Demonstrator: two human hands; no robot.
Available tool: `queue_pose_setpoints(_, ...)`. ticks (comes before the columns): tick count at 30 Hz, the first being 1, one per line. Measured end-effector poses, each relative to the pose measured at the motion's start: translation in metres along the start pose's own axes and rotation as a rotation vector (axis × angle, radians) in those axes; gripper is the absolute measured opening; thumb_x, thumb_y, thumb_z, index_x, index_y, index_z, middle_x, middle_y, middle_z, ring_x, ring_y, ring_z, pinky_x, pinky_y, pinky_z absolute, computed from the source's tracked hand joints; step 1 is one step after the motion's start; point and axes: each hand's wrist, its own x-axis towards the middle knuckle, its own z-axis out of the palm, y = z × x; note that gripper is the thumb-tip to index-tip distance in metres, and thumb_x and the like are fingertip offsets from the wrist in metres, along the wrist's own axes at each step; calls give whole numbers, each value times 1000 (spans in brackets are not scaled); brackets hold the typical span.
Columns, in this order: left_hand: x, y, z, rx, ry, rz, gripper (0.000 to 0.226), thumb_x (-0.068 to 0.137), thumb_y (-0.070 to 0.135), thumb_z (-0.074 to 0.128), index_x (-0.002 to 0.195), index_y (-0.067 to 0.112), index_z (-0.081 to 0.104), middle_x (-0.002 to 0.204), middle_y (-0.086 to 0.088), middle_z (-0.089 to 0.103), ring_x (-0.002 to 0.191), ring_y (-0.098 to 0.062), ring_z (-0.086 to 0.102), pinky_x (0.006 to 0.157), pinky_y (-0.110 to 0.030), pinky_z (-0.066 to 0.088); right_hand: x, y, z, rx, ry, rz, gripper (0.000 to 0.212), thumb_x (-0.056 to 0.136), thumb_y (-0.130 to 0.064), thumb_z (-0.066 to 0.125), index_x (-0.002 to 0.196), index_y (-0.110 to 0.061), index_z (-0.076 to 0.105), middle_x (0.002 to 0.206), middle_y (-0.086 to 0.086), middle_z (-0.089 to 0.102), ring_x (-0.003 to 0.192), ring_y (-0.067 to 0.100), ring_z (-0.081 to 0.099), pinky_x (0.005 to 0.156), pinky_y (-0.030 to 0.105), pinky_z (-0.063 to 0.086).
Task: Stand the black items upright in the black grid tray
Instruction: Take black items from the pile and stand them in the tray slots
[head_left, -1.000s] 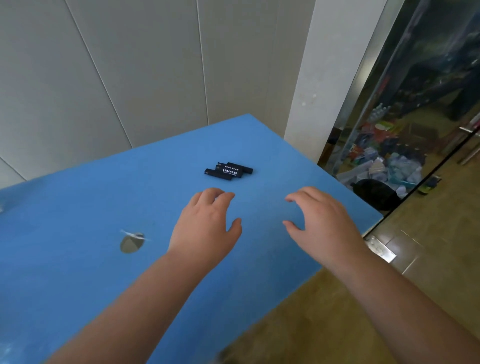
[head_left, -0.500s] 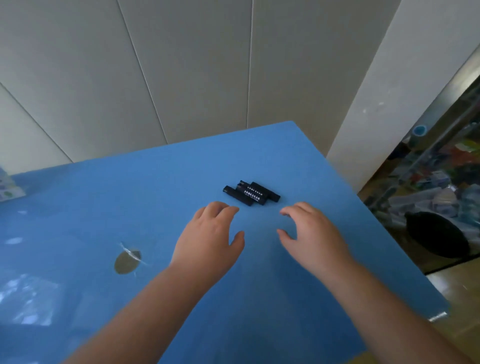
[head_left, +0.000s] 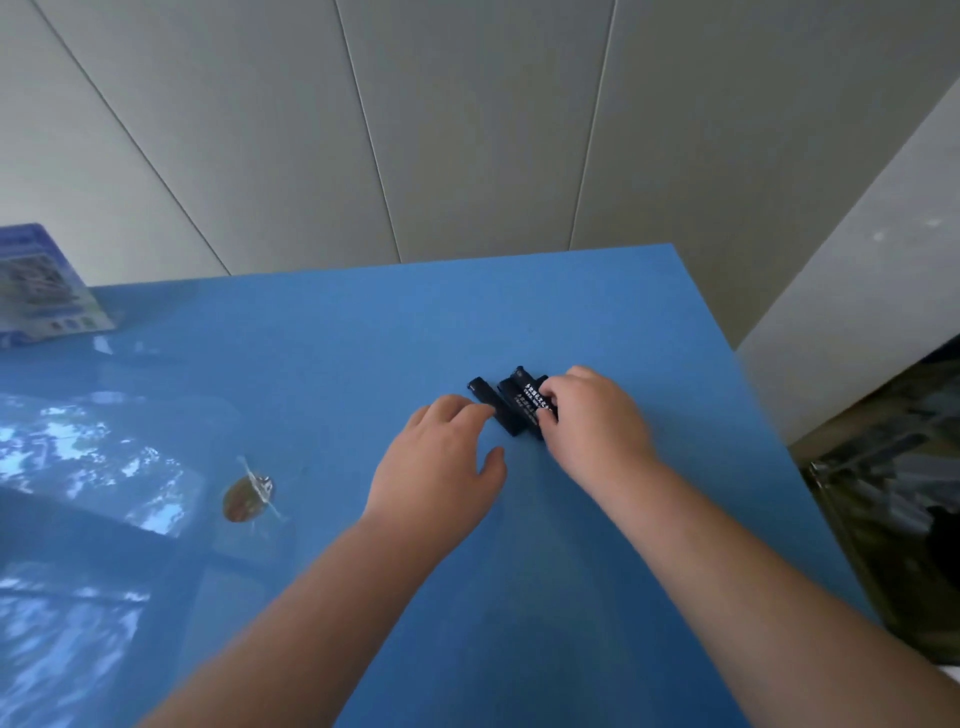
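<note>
Right hand (head_left: 592, 415) grasps the black sticks (head_left: 511, 408) lying flat; left hand (head_left: 441, 457) relaxed, fingertips touching them. Risk: bundled sticks could scatter when lifted. No tray visible.

Bright daylight, window glare on table (head_left: 322, 332) left, wide-angle edge warp, slight blur.

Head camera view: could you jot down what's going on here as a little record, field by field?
surface: blue table
task things: black items, a small cluster lying flat, not upright
grid tray: not in view
left hand: fingers straight, tips touching the nearest black item
right hand: fingers curled over the right side of the cluster, gripping it
other things: blue printed box at the far left; round mark on the table
progress: nothing stood up yet
</note>
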Motion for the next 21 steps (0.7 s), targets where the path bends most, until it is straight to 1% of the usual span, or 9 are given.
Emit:
queue_pose_setpoints(3, 2, 1, 2, 2, 9, -22, 46, 95, 42, 49, 139, 29, 48, 138, 13, 46, 129, -12, 42, 99, -25, 38, 5, 4, 1, 5, -14, -1, 12, 93, -23, 58, 92, -15, 66, 94, 3, 55, 90, 28, 56, 71, 39, 51)
queue_pose_setpoints(8, 1, 2, 0, 10, 26, -52, 45, 95, 41, 50, 138, 29, 49, 137, 12, 48, 129, -13, 43, 101, -25, 38, 9, 2, -2, -30, -64, -18, 15, 92, -28, 65, 95, -13, 64, 98, 6, 56, 94, 31, 57, 72, 36, 45)
queue_pose_setpoints(10, 1, 1, 0, 19, 29, -62, 44, 95, 41, 50, 137, 28, 50, 136, 12, 48, 128, -13, 44, 100, -25, 38, 9, 1, -3, -30, -80, -2, 16, 91, -28, 65, 95, -13, 65, 100, 7, 59, 95, 32, 58, 73, 35, 46)
queue_pose_setpoints(14, 7, 2, 1, 59, 27, -76, 39, 98, 34, 47, 135, 26, 52, 133, 10, 50, 125, -15, 46, 97, -27, 41, 9, 0, -7, -25, -109, 25, 10, 89, -22, 61, 86, -13, 64, 95, 7, 62, 86, 30, 59, 66, 31, 44)
queue_pose_setpoints(16, 13, 5, 2, 64, 22, -91, 35, 98, 31, 46, 131, 24, 54, 130, 9, 52, 121, -16, 48, 93, -27, 42, 7, 2, -11, 15, -98, 52, 10, 89, -22, 60, 86, -13, 64, 92, 5, 61, 81, 28, 59, 63, 30, 45)
queue_pose_setpoints(18, 21, 9, 5, 68, 2, -120, 30, 98, 29, 45, 124, 21, 56, 125, 7, 52, 116, -17, 49, 86, -27, 43, 4, 8, -17, 99, -74, 91, 10, 89, -22, 60, 85, -14, 64, 87, 3, 62, 75, 26, 60, 60, 31, 48)
queue_pose_setpoints(21, 36, 16, 12, 121, -52, -181, 24, 97, 32, 43, 110, 16, 55, 116, 0, 50, 105, -22, 50, 79, -30, 44, -4, 18, -28, 284, -54, 172, 8, 87, -24, 62, 85, -16, 64, 82, -2, 66, 76, 23, 64, 66, 34, 54)
